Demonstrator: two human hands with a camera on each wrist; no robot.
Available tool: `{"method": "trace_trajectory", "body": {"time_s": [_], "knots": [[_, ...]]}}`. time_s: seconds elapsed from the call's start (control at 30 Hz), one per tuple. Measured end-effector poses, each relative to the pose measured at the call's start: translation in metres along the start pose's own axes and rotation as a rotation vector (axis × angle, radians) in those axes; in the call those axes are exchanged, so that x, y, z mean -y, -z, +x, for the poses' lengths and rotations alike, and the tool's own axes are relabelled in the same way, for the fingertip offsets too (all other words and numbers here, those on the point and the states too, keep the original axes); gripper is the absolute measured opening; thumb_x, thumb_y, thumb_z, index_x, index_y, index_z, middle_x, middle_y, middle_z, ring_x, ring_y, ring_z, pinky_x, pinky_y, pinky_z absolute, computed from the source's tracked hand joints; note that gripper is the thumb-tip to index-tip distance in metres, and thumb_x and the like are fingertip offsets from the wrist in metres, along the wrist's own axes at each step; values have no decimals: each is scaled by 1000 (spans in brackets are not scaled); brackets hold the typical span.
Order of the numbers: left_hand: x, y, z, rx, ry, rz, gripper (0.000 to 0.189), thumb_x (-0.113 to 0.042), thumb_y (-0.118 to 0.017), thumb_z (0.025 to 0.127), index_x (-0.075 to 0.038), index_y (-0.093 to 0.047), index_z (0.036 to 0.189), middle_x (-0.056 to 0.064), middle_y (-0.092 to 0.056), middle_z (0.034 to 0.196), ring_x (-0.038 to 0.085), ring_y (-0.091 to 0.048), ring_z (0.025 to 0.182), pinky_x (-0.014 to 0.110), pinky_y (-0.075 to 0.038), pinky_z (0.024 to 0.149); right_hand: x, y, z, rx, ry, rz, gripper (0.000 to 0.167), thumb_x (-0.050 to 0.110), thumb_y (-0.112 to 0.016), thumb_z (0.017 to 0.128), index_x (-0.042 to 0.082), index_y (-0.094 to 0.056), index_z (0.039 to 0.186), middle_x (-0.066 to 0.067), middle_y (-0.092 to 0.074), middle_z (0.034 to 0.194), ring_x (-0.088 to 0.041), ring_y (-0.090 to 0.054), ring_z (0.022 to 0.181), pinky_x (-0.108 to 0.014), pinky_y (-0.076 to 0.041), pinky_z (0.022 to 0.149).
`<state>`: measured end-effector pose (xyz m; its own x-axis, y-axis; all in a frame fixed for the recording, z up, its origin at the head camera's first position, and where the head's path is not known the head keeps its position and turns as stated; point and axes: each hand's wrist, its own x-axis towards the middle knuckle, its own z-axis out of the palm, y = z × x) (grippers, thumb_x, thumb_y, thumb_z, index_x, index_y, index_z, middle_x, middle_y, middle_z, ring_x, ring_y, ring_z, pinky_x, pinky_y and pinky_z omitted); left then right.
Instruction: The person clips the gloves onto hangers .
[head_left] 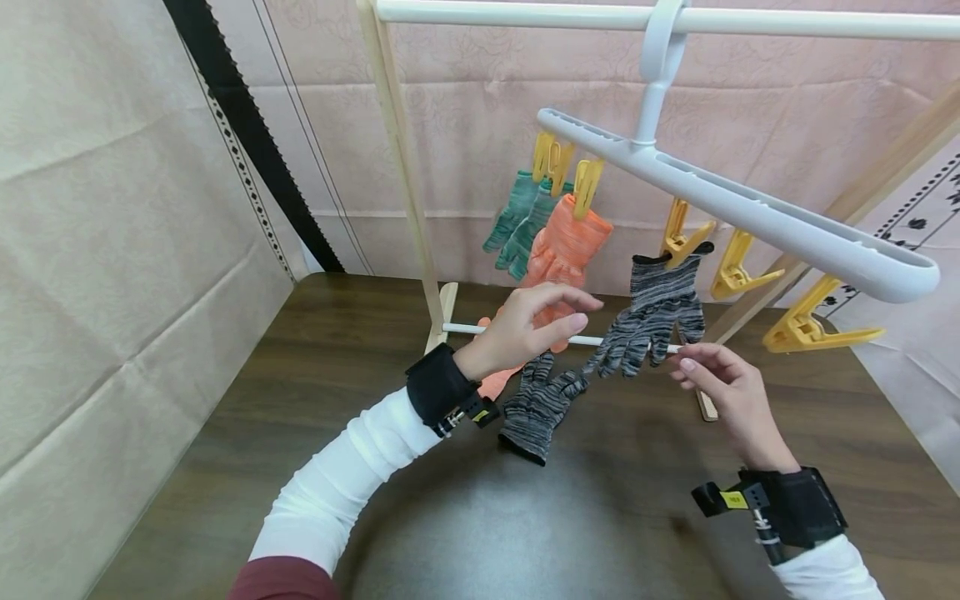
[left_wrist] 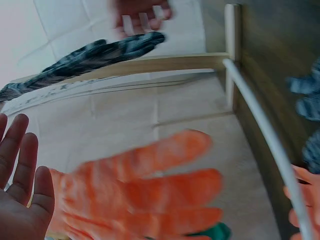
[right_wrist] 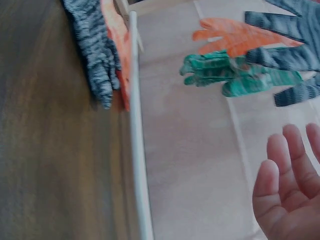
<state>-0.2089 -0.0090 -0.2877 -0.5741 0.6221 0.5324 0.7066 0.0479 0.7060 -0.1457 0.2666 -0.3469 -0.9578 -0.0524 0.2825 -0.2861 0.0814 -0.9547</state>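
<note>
Grey-and-black striped knit makes up the hanging glove [head_left: 656,304], which dangles by its dark-edged cuff from a yellow clip [head_left: 678,242] on the pale blue hanger [head_left: 750,190], its fingers spread and pointing downward. A matching striped glove [head_left: 538,417] lies on the brown table [head_left: 450,517], its dark cuff toward the person and its fingers away, beside an orange glove [head_left: 497,384] that is partly hidden by the left arm. Farther back on the hanger, a second orange glove [head_left: 564,242] hangs from its own clip, bright and faintly ribbed, with a pair of green gloves [head_left: 513,218] behind it. The left hand [head_left: 525,323] is held in front of the hanging orange glove, fingers apart and loosely extended, gripping nothing. The right hand [head_left: 723,387] is just beside the hanging striped glove, below the clips, its fingers relaxed, slightly bent and likewise holding nothing. Both wrists wear black straps [head_left: 797,508]; a small yellow label [head_left: 734,500] on the right one carries dark marks too tiny to read. Black patterns border the pale cloth [head_left: 150,208].
</note>
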Motion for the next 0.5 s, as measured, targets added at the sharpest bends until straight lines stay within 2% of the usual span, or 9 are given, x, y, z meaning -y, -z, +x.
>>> {"method": "trace_trajectory", "body": {"time_s": [0.17, 0.27, 0.4, 0.5], "knots": [[12, 1, -16, 19, -3, 48, 24, -7, -53, 85, -1, -58, 108, 12, -61, 109, 13, -53, 100, 32, -44, 87, 14, 3, 0, -63, 94, 181, 17, -1, -48, 88, -4, -53, 104, -2, -61, 94, -9, -59, 79, -16, -48, 67], [18, 0, -23, 39, 5, 74, 24, -7, -55, 85, 0, -59, 107, 12, -61, 107, 15, -54, 98, 35, -44, 88, 23, 3, 0, -94, 155, 238, 17, -4, -46, 88, -6, -54, 103, -5, -62, 94, -11, -60, 79, -16, -48, 67], [23, 0, -31, 66, 33, 137, 24, -11, -58, 84, -1, -60, 106, 9, -62, 106, 15, -53, 97, 29, -43, 88, 34, 4, 0, -122, 206, 271, 19, -6, -45, 87, -9, -54, 104, -7, -63, 93, -13, -60, 77, -18, -49, 67], [26, -2, -36, 103, 50, 192, 24, -15, -58, 84, -3, -61, 105, 6, -62, 107, 15, -52, 100, 28, -40, 90, 41, 4, 0, -114, 231, 318, 20, -7, -44, 88, -11, -53, 105, -9, -62, 94, -15, -60, 78, -19, -50, 68]]}}
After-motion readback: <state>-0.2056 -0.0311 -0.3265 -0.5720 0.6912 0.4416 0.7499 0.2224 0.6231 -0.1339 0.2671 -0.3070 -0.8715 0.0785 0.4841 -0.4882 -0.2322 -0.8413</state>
